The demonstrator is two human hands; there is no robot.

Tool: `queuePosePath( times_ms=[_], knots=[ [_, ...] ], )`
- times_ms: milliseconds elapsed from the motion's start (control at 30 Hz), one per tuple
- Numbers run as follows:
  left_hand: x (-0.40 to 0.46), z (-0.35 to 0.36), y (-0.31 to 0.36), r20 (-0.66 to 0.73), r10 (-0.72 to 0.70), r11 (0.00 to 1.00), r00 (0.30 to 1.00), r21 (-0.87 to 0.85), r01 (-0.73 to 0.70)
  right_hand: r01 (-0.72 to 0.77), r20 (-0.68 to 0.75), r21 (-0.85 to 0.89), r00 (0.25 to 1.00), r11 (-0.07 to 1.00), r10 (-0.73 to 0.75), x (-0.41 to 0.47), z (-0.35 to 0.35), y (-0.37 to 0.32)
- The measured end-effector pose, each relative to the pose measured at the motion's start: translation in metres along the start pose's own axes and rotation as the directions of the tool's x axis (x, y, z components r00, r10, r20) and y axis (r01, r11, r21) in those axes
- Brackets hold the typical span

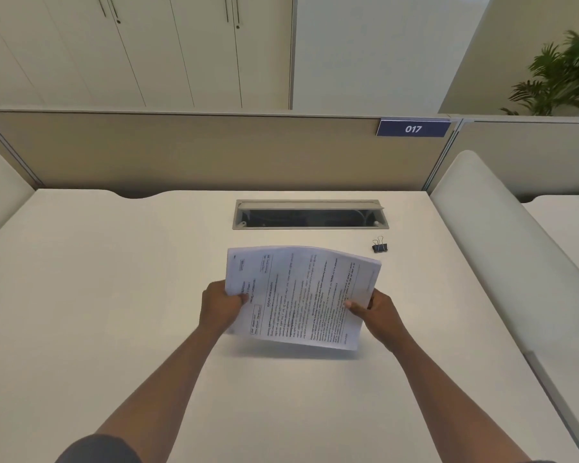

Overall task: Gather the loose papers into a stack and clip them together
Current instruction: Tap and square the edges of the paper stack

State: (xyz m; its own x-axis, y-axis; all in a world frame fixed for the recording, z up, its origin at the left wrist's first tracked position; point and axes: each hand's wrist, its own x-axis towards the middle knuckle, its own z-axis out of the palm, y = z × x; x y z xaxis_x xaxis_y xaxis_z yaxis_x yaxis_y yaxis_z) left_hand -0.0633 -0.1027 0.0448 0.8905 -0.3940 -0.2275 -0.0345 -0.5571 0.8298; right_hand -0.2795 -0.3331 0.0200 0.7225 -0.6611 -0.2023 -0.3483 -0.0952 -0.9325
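A stack of printed white papers (pixel 298 295) is held above the white desk (pixel 114 295), tilted with its far edge raised and slightly bowed. My left hand (pixel 219 307) grips the stack's left edge, thumb on top. My right hand (pixel 375 312) grips the right edge the same way. A small black binder clip (pixel 380 245) lies on the desk beyond the stack's far right corner, apart from the papers and from both hands.
An open cable tray slot (pixel 310 215) is set into the desk behind the papers. A beige partition (pixel 214 152) with a blue "017" sign (pixel 413 128) closes the far edge. White dividers (pixel 495 235) flank the desk. A potted plant (pixel 562 75) stands far right.
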Motion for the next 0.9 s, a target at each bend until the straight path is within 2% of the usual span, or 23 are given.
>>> queuePosePath(
  times_ms=[67,133,200,233,300,400,467,633,700,767,833,900],
  knots=[
    [0.005,-0.008,0.014,0.012,0.034,0.997,0.999,0.070,-0.035,0.016,-0.063,-0.035,0.998,0.999,-0.018,0.001,-0.001,-0.006],
    [0.007,-0.015,0.028,0.039,0.075,0.986,0.996,0.144,-0.080,0.042,-0.167,-0.202,0.983,0.979,-0.077,0.004,0.001,-0.014],
    [0.007,-0.019,0.038,0.063,0.121,0.971,0.991,0.201,-0.131,0.090,-0.240,-0.403,0.950,0.911,-0.200,0.009,0.003,-0.028],
    [0.006,-0.019,0.043,0.077,0.143,0.961,0.987,0.226,-0.157,0.119,-0.235,-0.490,0.936,0.863,-0.263,0.011,0.004,-0.036],
    [0.003,-0.020,0.053,0.121,0.183,0.934,0.976,0.289,-0.211,0.207,-0.095,-0.555,0.947,0.806,-0.308,0.014,0.008,-0.056],
    [-0.002,-0.014,0.063,0.212,0.225,0.886,0.951,0.361,-0.290,0.300,0.195,-0.520,0.953,0.800,-0.231,0.013,0.016,-0.077],
    [-0.006,-0.011,0.071,0.251,0.246,0.859,0.936,0.391,-0.330,0.326,0.269,-0.479,0.938,0.815,-0.217,0.011,0.019,-0.085],
    [-0.007,-0.014,0.081,0.302,0.307,0.835,0.902,0.369,-0.408,0.265,0.211,-0.353,0.957,0.897,-0.200,0.005,0.019,-0.087],
    [-0.007,-0.015,0.077,0.230,0.344,0.860,0.910,0.312,-0.404,0.215,0.169,-0.274,0.970,0.938,-0.173,0.006,0.016,-0.082],
    [-0.007,-0.014,0.066,0.065,0.321,0.907,0.945,0.265,-0.326,0.160,0.141,-0.163,0.980,0.974,-0.137,0.007,0.011,-0.074],
    [-0.011,-0.010,0.052,-0.042,0.229,0.971,0.972,0.082,-0.225,0.110,0.119,-0.027,0.987,0.994,-0.106,0.006,0.007,-0.064],
    [-0.017,-0.001,0.037,0.055,0.113,0.976,0.992,-0.194,-0.101,0.072,0.095,0.115,0.992,0.991,-0.083,0.003,0.006,-0.059]
  ],
)
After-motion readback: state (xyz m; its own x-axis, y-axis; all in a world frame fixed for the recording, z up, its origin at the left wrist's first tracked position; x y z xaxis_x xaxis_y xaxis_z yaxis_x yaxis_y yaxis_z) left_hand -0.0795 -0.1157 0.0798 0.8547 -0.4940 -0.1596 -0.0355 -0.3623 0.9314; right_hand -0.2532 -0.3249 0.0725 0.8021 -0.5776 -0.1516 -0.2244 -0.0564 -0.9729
